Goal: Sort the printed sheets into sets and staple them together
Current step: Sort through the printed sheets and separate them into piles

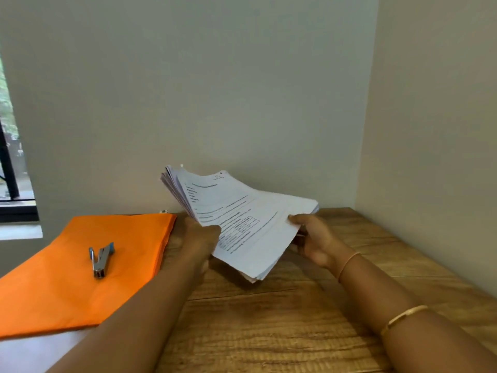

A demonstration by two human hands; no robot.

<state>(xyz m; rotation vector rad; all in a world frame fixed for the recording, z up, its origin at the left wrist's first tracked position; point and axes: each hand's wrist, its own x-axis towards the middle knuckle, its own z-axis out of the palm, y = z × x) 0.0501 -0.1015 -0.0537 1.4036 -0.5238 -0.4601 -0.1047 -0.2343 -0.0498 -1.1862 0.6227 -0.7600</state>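
A thick stack of printed sheets [236,211] is held in the air above the wooden table [269,319], tilted with its far edge raised and fanned. My left hand [197,238] grips its left edge, thumb on top. On the right edge my right hand [314,238] holds it, thumb on the top sheet and fingers underneath. A metal stapler with a blue end [100,259] lies on the orange folder [80,265] to the left, apart from both hands.
The orange folder covers the table's left part. Walls close in behind and on the right, forming a corner. A window [10,157] is at the far left. A small white object [163,211] sits by the wall behind the folder.
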